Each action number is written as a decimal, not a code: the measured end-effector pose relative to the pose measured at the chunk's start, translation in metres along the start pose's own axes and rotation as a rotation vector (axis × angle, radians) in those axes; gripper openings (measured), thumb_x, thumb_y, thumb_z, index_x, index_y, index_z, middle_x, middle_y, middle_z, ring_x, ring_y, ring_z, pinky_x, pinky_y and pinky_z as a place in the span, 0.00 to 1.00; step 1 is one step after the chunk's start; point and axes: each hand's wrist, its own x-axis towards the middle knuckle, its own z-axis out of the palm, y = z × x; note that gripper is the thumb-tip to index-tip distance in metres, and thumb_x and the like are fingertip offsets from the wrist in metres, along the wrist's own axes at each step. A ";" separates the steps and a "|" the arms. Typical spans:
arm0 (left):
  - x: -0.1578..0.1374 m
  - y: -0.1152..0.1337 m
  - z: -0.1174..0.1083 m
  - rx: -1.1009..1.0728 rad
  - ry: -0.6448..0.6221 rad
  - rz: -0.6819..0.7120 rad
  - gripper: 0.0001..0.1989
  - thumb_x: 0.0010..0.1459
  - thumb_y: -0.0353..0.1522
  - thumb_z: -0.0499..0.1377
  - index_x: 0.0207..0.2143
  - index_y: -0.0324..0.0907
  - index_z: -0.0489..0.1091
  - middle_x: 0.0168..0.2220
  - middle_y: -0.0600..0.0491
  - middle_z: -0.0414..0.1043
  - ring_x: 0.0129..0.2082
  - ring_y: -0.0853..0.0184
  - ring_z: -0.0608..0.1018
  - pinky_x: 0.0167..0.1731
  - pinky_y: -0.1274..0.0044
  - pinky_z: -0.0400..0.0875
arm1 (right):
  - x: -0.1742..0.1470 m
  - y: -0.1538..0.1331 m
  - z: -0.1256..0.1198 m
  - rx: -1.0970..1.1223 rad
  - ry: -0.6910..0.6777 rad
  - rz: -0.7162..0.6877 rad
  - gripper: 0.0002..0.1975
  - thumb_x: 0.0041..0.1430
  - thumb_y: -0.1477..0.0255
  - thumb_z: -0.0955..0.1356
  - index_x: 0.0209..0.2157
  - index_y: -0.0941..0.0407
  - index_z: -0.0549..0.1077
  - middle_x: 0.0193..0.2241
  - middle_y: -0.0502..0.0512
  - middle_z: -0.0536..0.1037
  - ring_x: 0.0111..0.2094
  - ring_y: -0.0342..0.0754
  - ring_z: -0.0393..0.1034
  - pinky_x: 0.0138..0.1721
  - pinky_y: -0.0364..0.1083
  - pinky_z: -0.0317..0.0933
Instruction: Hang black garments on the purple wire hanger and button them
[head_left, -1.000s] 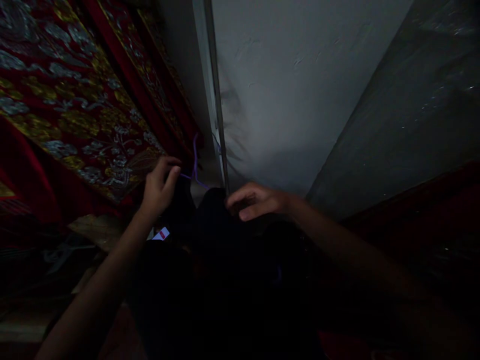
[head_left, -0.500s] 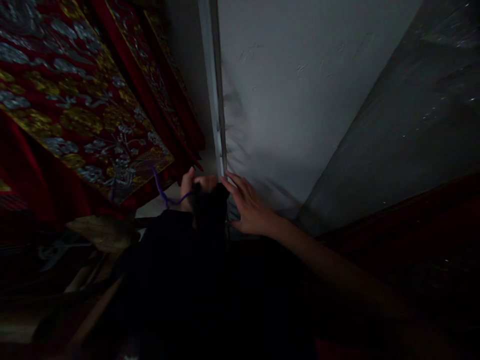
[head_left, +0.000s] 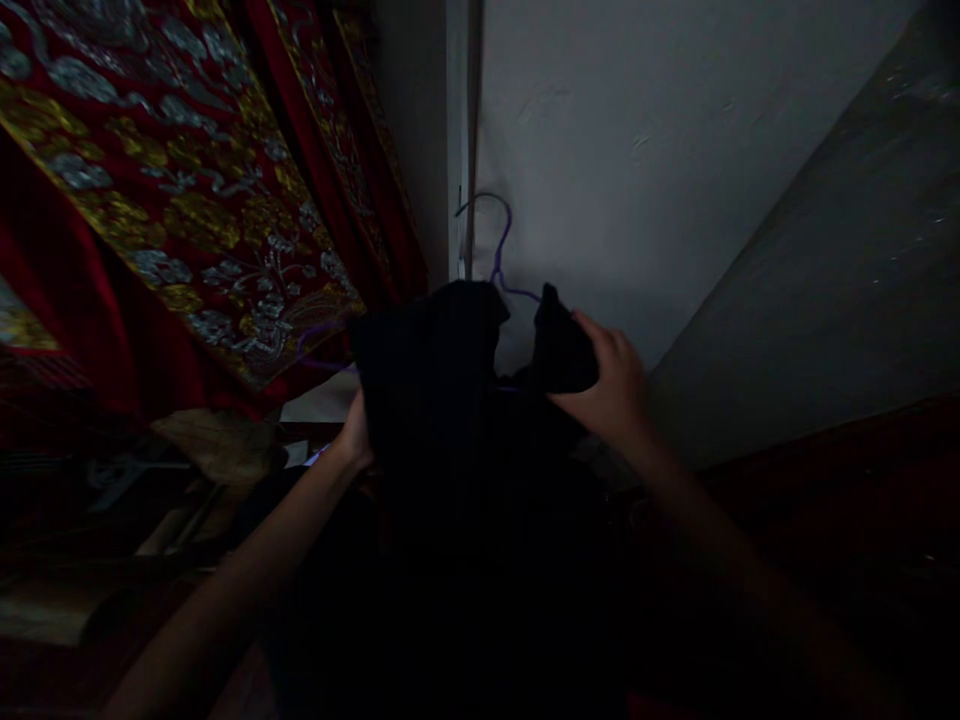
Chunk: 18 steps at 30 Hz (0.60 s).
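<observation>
A black garment hangs between my hands, too dark to make out its cut. A purple hanger rises from its opening, with the hook up by the vertical edge strip; whether it is hooked on there I cannot tell. My right hand grips the garment's right shoulder between thumb and fingers. At the garment's left side is my left hand, its fingers hidden behind the cloth it holds. A second purple loop, like another hanger's hook, sticks out to the left of the garment.
On the left hangs red cloth with gold and silver embroidery. A pale panel with a vertical edge strip stands ahead. Shiny clear sheeting covers the right side. Dim clutter, including a pale tube-like roll, lies lower left.
My right hand has left the edge strip and now grips the garment's right shoulder. The garment has come up and spread open, and a purple hanger now shows at the strip.
</observation>
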 end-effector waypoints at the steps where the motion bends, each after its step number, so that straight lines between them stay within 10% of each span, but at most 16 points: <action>1: -0.006 -0.003 -0.005 -0.094 -0.056 -0.052 0.44 0.58 0.67 0.41 0.48 0.44 0.76 0.44 0.41 0.81 0.51 0.49 0.80 0.51 0.56 0.75 | 0.011 0.003 -0.008 -0.023 0.042 0.034 0.47 0.45 0.67 0.76 0.67 0.52 0.60 0.54 0.65 0.71 0.55 0.67 0.68 0.55 0.65 0.64; 4: -0.017 -0.014 -0.008 -0.373 -0.175 -0.093 0.47 0.54 0.69 0.44 0.54 0.42 0.74 0.53 0.41 0.78 0.62 0.49 0.72 0.61 0.58 0.67 | 0.048 0.002 -0.020 -0.059 0.113 0.087 0.48 0.43 0.68 0.77 0.66 0.55 0.61 0.56 0.66 0.70 0.58 0.67 0.65 0.59 0.65 0.61; 9: -0.021 -0.027 0.010 -0.306 -0.005 0.008 0.33 0.52 0.52 0.68 0.55 0.46 0.72 0.62 0.47 0.71 0.67 0.52 0.66 0.68 0.63 0.58 | 0.090 -0.029 -0.011 -0.079 0.056 0.049 0.49 0.42 0.70 0.77 0.67 0.58 0.61 0.55 0.66 0.71 0.56 0.66 0.67 0.58 0.63 0.62; 18: -0.056 -0.036 0.022 -0.310 0.272 -0.216 0.32 0.47 0.39 0.74 0.55 0.49 0.71 0.57 0.49 0.76 0.62 0.51 0.73 0.64 0.61 0.66 | 0.039 -0.055 -0.001 -0.054 -0.134 -0.118 0.42 0.47 0.67 0.76 0.64 0.51 0.65 0.50 0.62 0.73 0.53 0.65 0.69 0.55 0.62 0.64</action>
